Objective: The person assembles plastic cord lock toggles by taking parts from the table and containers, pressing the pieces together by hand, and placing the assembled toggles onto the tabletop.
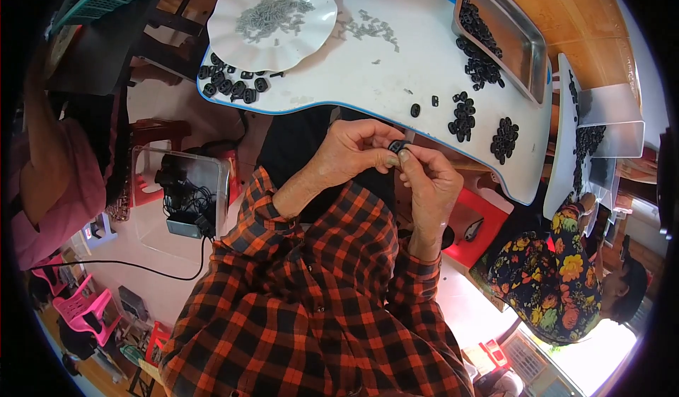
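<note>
Both my hands meet just in front of the table's near edge, around a small black oval plastic part (397, 146). My left hand (353, 153) pinches it from the left between thumb and fingers. From the other side, my right hand (428, 174) has its thumb and index finger closed on the same part. The fingertips cover much of it. On the table above my hands lie a single black oval part (415, 110) and a smaller black piece (435, 101). To their right is a loose pile of small black pieces (462, 117), with another pile (504, 141) beyond.
A scalloped white plate (226, 25) holds small grey spring-like pieces; more grey pieces (371, 27) lie beside it. Black parts (230, 85) cluster below the plate. A metal tray (527, 50) stands at right. Co-workers sit left and right, one in a floral top (548, 277).
</note>
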Tool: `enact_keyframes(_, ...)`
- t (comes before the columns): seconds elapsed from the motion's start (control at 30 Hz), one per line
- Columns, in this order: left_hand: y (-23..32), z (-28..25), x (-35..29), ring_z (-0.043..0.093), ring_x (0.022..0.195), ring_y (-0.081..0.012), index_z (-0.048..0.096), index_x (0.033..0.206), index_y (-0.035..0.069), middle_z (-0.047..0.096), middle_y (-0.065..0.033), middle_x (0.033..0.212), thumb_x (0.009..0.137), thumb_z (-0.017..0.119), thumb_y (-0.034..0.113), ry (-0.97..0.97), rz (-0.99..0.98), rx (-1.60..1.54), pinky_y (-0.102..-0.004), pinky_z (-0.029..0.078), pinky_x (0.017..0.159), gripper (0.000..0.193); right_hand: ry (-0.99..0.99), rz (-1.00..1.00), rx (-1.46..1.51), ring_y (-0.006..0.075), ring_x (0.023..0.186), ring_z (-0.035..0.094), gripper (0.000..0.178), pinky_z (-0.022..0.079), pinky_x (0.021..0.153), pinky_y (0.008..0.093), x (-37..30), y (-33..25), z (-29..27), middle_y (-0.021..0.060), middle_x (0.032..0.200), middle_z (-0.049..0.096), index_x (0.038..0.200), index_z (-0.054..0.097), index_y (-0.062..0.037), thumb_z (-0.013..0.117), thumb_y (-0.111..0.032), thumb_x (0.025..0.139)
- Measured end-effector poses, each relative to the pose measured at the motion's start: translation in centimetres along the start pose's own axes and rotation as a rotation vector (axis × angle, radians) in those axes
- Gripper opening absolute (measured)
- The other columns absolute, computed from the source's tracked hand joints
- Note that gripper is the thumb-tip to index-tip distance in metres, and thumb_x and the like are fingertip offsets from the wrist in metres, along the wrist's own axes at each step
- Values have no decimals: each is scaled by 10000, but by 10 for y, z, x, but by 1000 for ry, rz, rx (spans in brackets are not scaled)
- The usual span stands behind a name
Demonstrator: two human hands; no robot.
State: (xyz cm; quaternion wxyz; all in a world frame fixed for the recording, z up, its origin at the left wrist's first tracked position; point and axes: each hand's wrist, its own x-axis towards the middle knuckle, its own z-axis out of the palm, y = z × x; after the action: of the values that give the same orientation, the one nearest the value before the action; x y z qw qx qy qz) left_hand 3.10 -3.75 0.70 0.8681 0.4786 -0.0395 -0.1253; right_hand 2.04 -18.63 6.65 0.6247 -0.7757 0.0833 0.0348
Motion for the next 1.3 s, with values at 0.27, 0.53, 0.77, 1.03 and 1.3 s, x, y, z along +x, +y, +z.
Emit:
enact_keyframes(0.27,0,-2,0,634,734,-109,623,1063,-38,638,-65,838,793,660,-50,-10,0,12,-226,556,633,273,-29,65,48,43,574,526,101,408,524,171,1,0,-2,24,703,641,890,682,8,683,-56,811)
enact_keyframes(0.53,5,-2,-1,638,705,-113,632,1038,-44,640,-70,826,782,669,-56,-18,10,76,-218,551,621,259,-62,72,114,49,572,536,101,415,518,170,2,3,-3,36,709,646,888,680,13,686,-41,804)
enact_keyframes(0.77,6,-4,0,638,691,-111,641,1013,-44,652,-72,811,775,681,-46,-40,29,127,-219,546,613,242,-80,74,133,52,568,539,100,415,517,167,2,4,-4,39,708,645,883,680,19,692,-26,794)
enact_keyframes(1.03,10,-6,-2,645,691,-114,648,991,-42,672,-83,831,775,687,-34,-62,-6,145,-222,550,607,219,-162,133,243,59,562,548,91,413,498,172,5,8,-8,46,724,654,868,680,5,702,-29,786)
enact_keyframes(1.3,10,-6,-2,649,676,-115,646,969,-52,675,-86,811,768,694,-34,-72,-10,121,-221,549,597,207,-279,215,284,52,557,542,89,407,497,168,15,19,-17,42,725,653,841,670,-7,716,-54,781)
